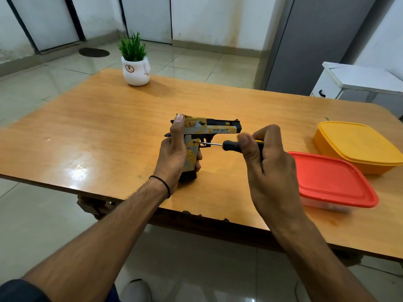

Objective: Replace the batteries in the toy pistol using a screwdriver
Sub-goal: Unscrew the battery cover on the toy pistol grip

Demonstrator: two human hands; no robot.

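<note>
While the left hand grips the toy pistol by its handle, the right hand holds a screwdriver level against it. The pistol stands upright over the middle of the wooden table, barrel pointing to the right and handle down. It is yellow and grey with a black muzzle end and a black base. The left fingers wrap round the handle from behind, and the left thumb lies straight up along the rear of the slide. Whether the black base touches the table or hangs just above it cannot be told.

The right hand's fingers and thumb are curled round the screwdriver's black handle, which shows a yellow patch at its far end. Its thin metal shaft runs leftward across the trigger guard. The tip meets a small dark hole on the side of the pistol's handle, near the top.

A thin black band circles the left wrist. To the right on the table sit two closed plastic boxes close together: a red-lidded box nearer and a yellow box just behind it. Near the far edge of the table, to the left, stands a white pot with a green plant.
</note>
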